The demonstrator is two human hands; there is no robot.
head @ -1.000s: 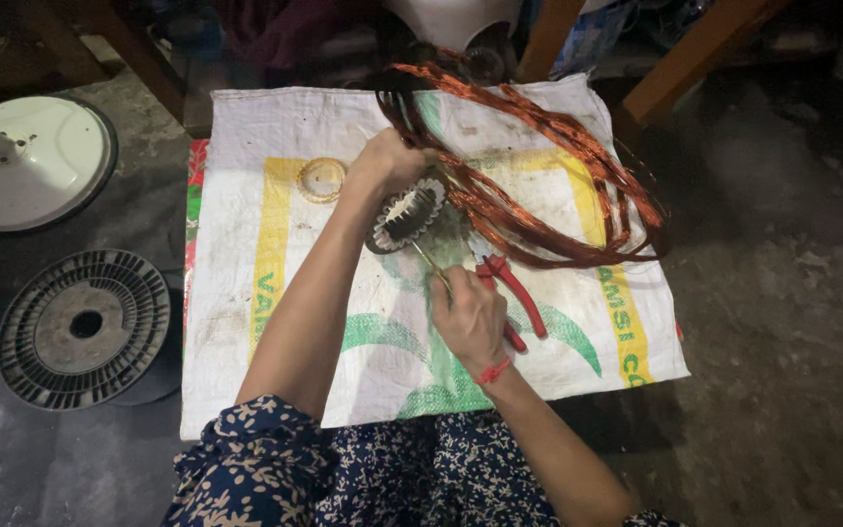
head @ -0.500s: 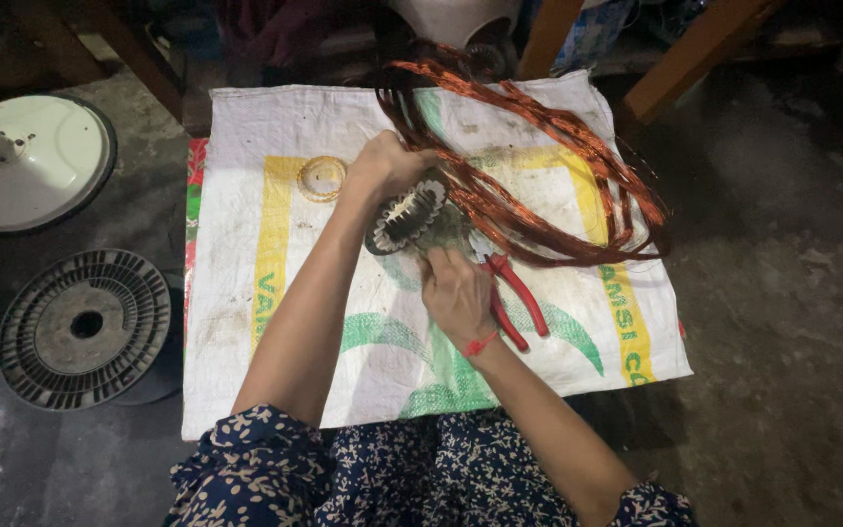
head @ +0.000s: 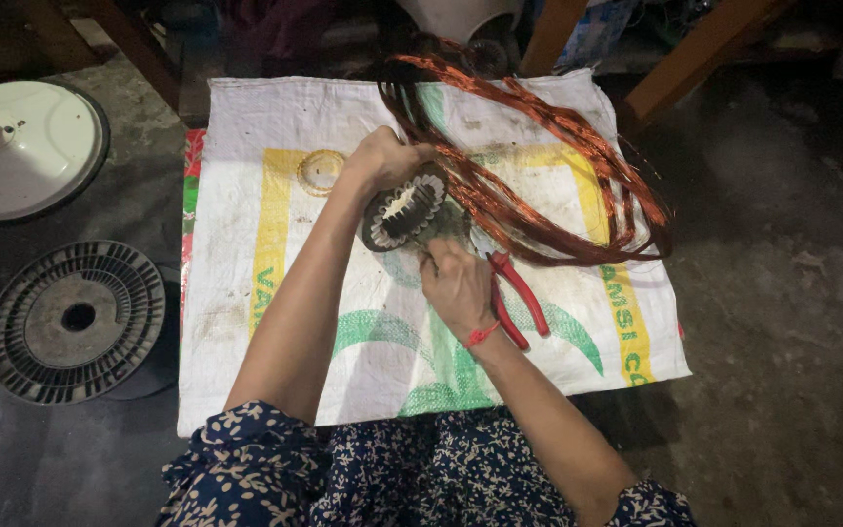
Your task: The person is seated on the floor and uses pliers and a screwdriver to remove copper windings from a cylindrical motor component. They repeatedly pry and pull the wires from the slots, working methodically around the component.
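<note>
Motor ring (head: 404, 210), a dark round core with pale slots inside, tilted up on edge near the middle of the white woven sack (head: 246, 176).

Sack spread flat over the grey concrete floor (head: 782, 293), printed in yellow and green, edge bordered in red on the left. Wooden legs (head: 675, 78) standing beyond the far right corner.

Long loops of copper wire (head: 578, 156), orange-red, strewn in a wide tangle across the far right part of the sack, running back to the motor ring and touching it.

White round fan base (head: 31, 146) off the sack at far left, on the floor. Dark slotted round grille (head: 75, 322) just nearer, also on the floor, well apart from the sack's middle.

Dark floral sleeves (head: 246, 468) at the bottom edge, both forearms reaching forward.

Left hand (head: 382, 161) clenched over the top rim of the motor ring, holding it on edge.

Right hand (head: 456, 283) closed around the red-handled pliers (head: 517, 303), handles pointing out to the right over the sack, jaws hidden at the lower side of the motor ring. Red thread band (head: 481, 336) around that wrist.

Small pale ring (head: 321, 172) lying flat on the sack, just left of the left hand, not touching it.
</note>
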